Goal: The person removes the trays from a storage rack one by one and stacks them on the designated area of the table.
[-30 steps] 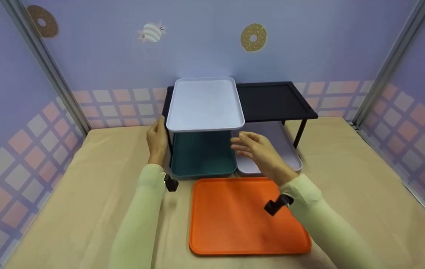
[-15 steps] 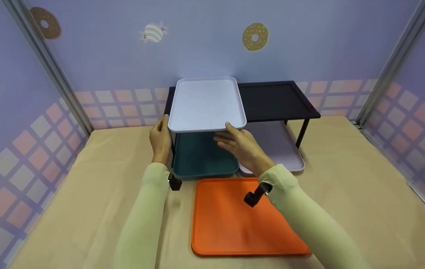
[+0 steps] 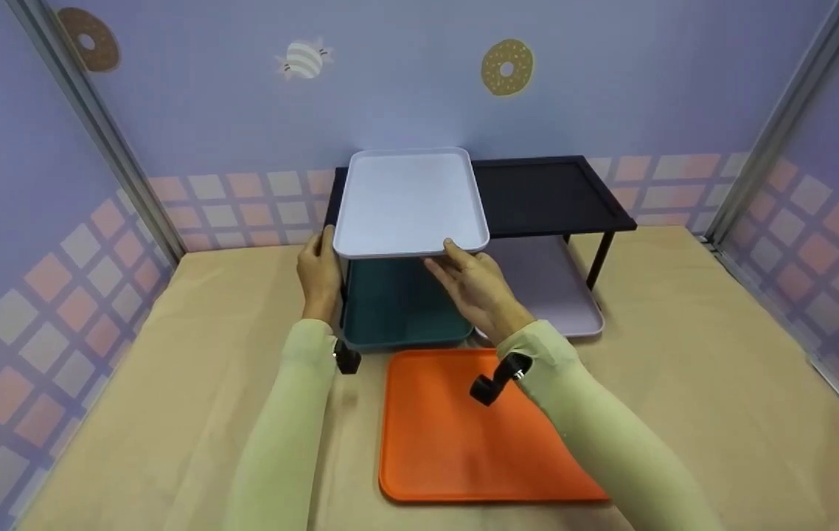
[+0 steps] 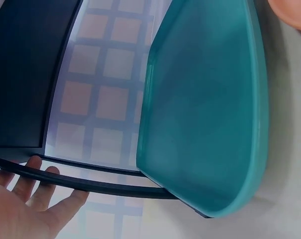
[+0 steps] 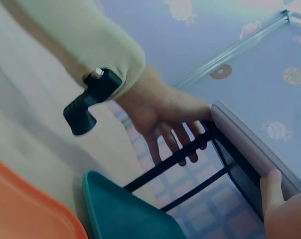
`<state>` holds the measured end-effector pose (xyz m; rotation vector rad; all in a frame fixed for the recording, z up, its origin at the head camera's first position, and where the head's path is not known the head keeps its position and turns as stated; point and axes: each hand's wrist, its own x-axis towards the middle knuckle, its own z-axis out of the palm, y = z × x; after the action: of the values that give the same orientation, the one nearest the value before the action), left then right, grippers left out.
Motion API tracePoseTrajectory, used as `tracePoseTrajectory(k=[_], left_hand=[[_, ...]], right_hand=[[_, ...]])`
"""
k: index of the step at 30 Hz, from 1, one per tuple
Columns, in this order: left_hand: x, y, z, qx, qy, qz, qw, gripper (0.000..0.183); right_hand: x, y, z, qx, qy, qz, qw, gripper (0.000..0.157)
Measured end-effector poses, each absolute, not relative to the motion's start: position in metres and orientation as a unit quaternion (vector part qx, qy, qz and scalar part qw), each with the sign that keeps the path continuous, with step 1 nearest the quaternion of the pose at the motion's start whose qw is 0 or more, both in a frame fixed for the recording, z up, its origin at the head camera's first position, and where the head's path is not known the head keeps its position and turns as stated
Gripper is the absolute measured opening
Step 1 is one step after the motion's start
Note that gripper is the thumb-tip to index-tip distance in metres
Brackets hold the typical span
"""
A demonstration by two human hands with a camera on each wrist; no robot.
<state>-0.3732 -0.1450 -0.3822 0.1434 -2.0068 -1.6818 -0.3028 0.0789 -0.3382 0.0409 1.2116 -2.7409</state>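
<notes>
A white rectangular tray (image 3: 411, 203) lay over the left part of the top of a black two-tier rack (image 3: 552, 195), its near edge jutting slightly past the rack's front. The person's right hand (image 3: 478, 291) had a narrow grip on that near edge, close to the right corner, with the thumb (image 3: 455, 251) on the rim and the fingers underneath. The left hand (image 3: 318, 276) was at the rack's left front corner, its grip loose and fairly wide: in the left wrist view the fingers (image 4: 66, 206) stretched behind a slim black leg (image 4: 115, 189), while in the head view the thumb lay just beside the tray's left rim. Below the rack's top, a teal tray (image 3: 405, 313) sat on the left and a pale lilac tray (image 3: 548, 287) next to it on the right. An orange tray (image 3: 478, 428) lay flat on the cloth-covered counter (image 3: 169, 369) in front of them, partly hidden by the right sleeve (image 3: 604, 420). Behind the rack stood a lilac wall (image 3: 405, 88) printed with doughnuts, a wrapped sweet and pink and white squares.
</notes>
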Motion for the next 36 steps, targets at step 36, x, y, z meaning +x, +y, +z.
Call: tracePoseTrajectory(k=[36], left_hand=[[-0.372,-0.15,-0.389,0.041,-0.723,-0.642,0.251,0.04]], right_hand=[[-0.287,0.124,-0.341,-0.029,0.398,-0.917,0.026,0.047]])
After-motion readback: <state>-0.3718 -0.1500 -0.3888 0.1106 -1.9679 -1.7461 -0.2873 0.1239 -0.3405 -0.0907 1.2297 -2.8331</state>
